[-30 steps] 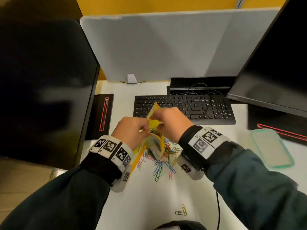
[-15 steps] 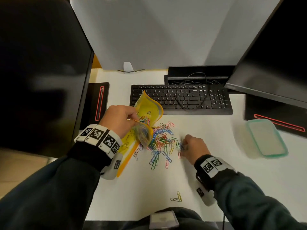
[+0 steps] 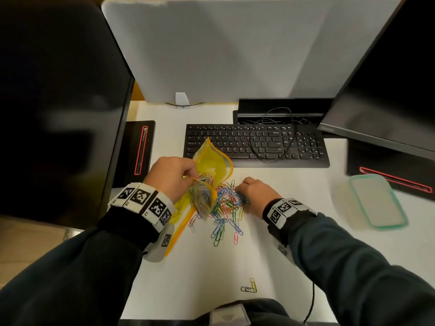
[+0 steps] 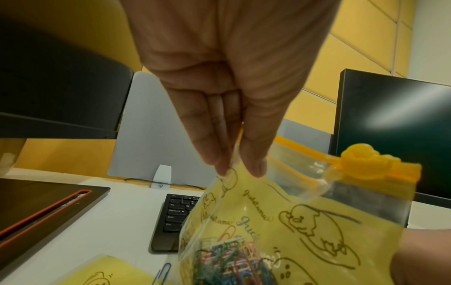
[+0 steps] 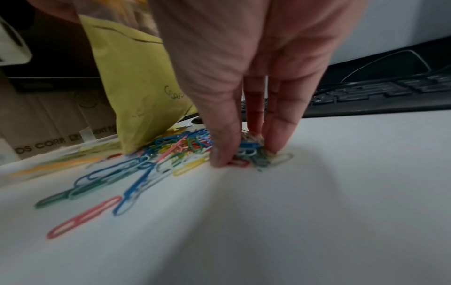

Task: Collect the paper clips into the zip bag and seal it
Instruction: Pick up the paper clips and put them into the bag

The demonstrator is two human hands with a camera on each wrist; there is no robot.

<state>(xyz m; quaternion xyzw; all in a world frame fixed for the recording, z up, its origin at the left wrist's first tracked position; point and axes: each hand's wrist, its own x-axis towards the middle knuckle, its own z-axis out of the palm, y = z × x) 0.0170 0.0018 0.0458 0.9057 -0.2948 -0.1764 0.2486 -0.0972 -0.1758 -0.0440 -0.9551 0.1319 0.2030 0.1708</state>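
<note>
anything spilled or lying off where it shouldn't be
Yes. Two paper clips lie apart near the desk's front edge, away from the main pile that the right hand is gathering beside the zip bag. They could be overlooked.

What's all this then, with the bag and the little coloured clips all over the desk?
A person is filling a yellow zip bag with paper clips. Their left hand pinches the bag's open edge, and some clips are already inside. Their right hand is down on the pile, fingers gathering another bunch. Two stray clips lie nearer the person. The bag is not sealed.
</note>
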